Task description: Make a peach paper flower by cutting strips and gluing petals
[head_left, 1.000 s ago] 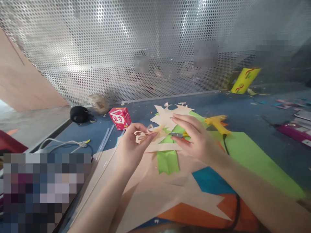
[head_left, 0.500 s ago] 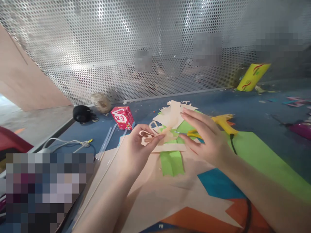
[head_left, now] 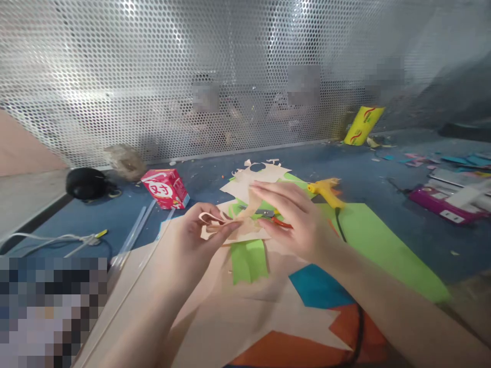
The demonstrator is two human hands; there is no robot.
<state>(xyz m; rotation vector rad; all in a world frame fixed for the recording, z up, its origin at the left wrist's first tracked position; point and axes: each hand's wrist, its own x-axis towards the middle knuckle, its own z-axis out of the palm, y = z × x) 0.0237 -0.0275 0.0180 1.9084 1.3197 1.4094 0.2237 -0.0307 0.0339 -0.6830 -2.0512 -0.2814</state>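
So, a beige paper cutout (head_left: pixel 215 224) is pinched between the thumb and fingers of the left hand (head_left: pixel 186 243), just to the right of the red carton (head_left: pixel 164 188) and on its near side. The cutout's other end is met by the outstretched fingertips of the right hand (head_left: pixel 297 220); whether it's actually gripped there can't be told. White characters are printed on the carton, but they're too blurred to be read.

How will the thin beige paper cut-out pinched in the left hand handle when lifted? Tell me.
Probably floppy: the thin beige paper cut-out curls into loops beyond the left hand. Likely very light, since a fingertip pinch carries it. Its narrow cut strips look apt to tear if pulled.
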